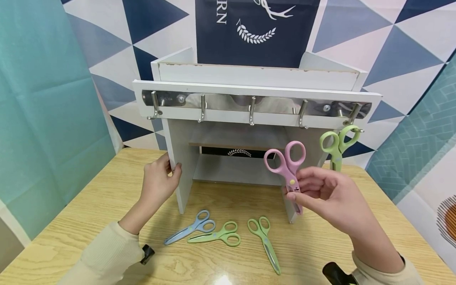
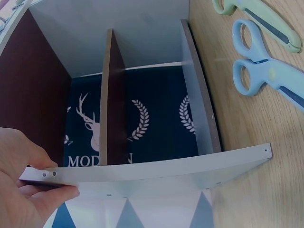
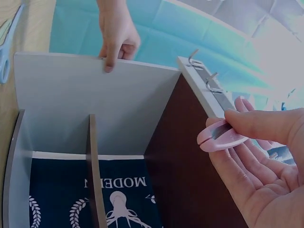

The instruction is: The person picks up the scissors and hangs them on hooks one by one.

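Note:
My right hand (image 1: 329, 194) pinches a pair of pink scissors (image 1: 290, 172) by the blades, with the handle loops pointing up, in front of the rack's right side. With thumb and fingers, my left hand (image 1: 160, 178) grips the front edge of the left side panel of a white wooden rack (image 1: 181, 158). Green scissors (image 1: 336, 146) hang by a loop on the rightmost hook, just behind the right hand. Blue scissors (image 1: 192, 228), green scissors (image 1: 217, 234) and another green pair (image 1: 265, 243) lie on the table before the rack.
A metal strip with several hooks (image 1: 253, 111) runs along the rack's upper front. The rack stands on a wooden table (image 1: 135, 257). Behind it hangs a patterned cloth (image 1: 103, 35), with a teal curtain (image 1: 39, 99) at the left.

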A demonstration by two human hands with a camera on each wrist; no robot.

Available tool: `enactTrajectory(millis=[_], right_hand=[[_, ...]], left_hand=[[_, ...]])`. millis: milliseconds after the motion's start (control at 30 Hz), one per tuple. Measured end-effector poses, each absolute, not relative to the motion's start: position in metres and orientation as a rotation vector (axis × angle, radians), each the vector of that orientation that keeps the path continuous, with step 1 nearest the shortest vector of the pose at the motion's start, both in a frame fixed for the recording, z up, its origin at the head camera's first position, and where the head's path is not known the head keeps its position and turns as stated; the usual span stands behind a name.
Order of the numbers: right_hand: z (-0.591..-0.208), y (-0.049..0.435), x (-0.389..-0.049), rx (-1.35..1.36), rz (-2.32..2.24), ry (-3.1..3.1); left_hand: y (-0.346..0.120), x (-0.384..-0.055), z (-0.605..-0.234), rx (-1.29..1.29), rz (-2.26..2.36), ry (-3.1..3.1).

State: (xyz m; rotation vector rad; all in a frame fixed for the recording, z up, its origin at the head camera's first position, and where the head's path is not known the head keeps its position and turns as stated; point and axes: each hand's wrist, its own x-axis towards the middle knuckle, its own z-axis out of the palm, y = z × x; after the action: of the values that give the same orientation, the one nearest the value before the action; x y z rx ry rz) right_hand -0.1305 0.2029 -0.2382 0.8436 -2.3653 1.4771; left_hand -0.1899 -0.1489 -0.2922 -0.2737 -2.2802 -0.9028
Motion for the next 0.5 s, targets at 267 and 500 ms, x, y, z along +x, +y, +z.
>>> enactTrajectory(millis=[267,500], right_hand=[[-0.2349,0.1999,-0.1295,0.885,1.56,-2.275],[-0.2326,0.1987,-0.1292,0.879,1.599,-2.245]], left_hand=[[-0.1504,-0.1922,-0.2929,-0.281,-0.914,-2.276],[-0.1493,-0.191,-0.2927,-0.284,-0.928,-2.269]])
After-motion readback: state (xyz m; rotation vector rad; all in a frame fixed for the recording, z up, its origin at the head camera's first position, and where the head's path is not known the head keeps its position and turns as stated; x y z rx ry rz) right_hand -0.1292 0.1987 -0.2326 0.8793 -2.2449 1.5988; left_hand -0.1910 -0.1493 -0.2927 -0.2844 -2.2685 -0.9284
